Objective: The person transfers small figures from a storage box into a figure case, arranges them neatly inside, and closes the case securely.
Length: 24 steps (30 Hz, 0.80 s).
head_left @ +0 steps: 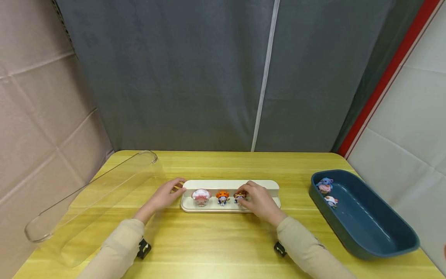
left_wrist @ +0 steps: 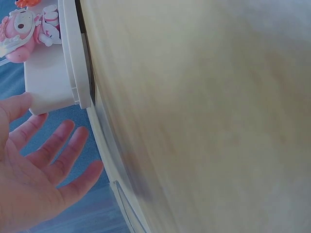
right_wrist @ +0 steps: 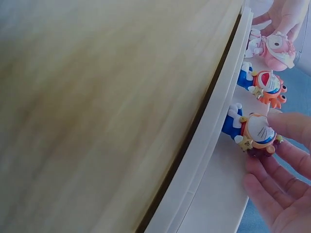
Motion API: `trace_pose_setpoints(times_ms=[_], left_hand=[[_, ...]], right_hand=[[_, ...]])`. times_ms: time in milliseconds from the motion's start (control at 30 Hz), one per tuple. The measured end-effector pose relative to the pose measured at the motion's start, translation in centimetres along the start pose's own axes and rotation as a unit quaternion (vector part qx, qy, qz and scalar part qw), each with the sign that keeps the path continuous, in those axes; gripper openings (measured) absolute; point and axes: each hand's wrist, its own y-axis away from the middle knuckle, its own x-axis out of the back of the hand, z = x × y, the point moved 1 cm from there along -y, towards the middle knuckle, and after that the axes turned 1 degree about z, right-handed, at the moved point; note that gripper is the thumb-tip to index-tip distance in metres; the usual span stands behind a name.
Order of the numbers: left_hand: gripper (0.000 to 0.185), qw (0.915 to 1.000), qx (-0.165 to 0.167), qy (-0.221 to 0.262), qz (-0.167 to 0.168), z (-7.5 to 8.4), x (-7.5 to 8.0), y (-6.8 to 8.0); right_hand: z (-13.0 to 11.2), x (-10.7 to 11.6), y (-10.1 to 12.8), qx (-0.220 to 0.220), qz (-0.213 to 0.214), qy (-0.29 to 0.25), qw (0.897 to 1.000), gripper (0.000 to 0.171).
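Note:
A long white stepped display stand [head_left: 230, 209] lies on the table. On it, from left to right, are a pink figurine [head_left: 201, 197] with a white-topped head, a figurine in an orange hat [head_left: 222, 197], and a blue-bodied figurine with a brown hat [right_wrist: 258, 130]. My right hand [head_left: 259, 201] pinches the brown-hatted one, thumb and fingers about its head. At the stand's left end, my left hand [head_left: 166, 195] touches the corner with thumb and forefinger. Its other fingers are spread, as the left wrist view shows [left_wrist: 48, 170].
To the left lies a clear plastic cover [head_left: 101, 197], slanting across the table. A dark blue tray [head_left: 366, 217] stands at the right, with a blue-and-pink figurine [head_left: 325, 185] and a white-and-orange figurine [head_left: 331, 201] inside. Behind the table [head_left: 209, 244] hangs a grey curtain [head_left: 174, 85].

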Motion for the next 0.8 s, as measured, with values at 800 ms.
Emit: trace_pose_setpoints(times_ms=[800], left_hand=[[0.031,1.0,-0.005,0.002,-0.001,-0.1,0.0,-0.1]], right_hand=[[0.7,4.4,-0.2,0.019,0.039,-0.019,0.999,0.023]])
